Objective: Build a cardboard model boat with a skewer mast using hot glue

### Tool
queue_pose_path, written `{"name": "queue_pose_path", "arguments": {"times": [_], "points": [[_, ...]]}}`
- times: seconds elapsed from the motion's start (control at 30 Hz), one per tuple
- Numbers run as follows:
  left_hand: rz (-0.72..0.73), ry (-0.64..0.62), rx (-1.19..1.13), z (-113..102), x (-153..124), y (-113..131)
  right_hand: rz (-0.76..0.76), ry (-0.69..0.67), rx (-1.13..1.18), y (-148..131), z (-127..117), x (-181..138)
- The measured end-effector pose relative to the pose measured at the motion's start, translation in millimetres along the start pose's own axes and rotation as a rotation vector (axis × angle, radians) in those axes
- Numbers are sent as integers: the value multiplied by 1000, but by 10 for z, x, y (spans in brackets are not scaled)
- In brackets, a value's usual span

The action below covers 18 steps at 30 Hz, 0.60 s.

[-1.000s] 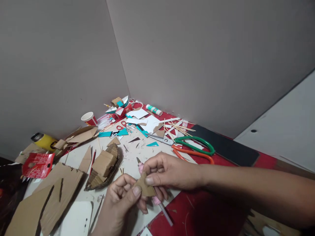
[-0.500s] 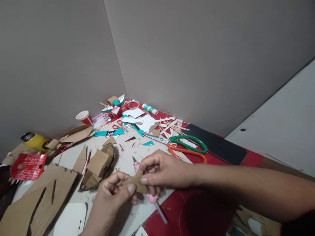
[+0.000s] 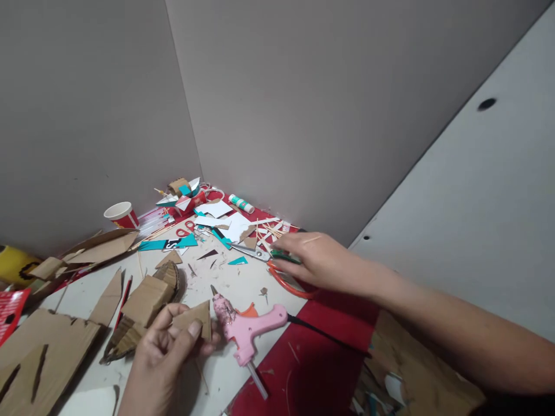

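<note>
Cardboard (image 3: pixel 202 312) was pinched by the left hand (image 3: pixel 167 348); scissors (image 3: pixel 262 255), pointed leftward, were partly covered by the nearer right hand (image 3: pixel 319 261), grip indeterminable.

Glue gun (image 3: pixel 245 332) blocks left hand (image 3: pixel 162 358) rightward; open above.

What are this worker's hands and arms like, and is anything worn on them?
These are a person's ordinary hands: the left hand and right hand are gloveless, with no ring visible. The right forearm is bare, without watch or bracelet; what looks like a black sleeve shows at the bottom-right corner.
</note>
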State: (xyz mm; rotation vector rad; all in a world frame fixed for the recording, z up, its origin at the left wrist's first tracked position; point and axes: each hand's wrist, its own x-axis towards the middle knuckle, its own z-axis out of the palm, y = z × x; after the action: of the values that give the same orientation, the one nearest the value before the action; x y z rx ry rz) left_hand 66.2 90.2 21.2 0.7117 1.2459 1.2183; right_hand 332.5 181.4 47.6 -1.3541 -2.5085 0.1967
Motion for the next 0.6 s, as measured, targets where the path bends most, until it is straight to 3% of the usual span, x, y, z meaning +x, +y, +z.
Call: {"name": "queue_pose_path", "arguments": {"times": [0.07,0.17,0.43,0.5,0.6], "points": [[-18,13,-27,-9,9,-14,63,-146,-170,76,87,-79],[-25,-16,-68,-9,2,-8,113,-254,-209,127,207,-149],[52,-94,-87,-30,-7,41,225,-246,-164,288,306,-49],[61,-82,-108,-42,-10,44,254,-200,-78,326,293,-29],[60,-90,-126,-71,5,36,265,-161,288,314,257,-41]]}}
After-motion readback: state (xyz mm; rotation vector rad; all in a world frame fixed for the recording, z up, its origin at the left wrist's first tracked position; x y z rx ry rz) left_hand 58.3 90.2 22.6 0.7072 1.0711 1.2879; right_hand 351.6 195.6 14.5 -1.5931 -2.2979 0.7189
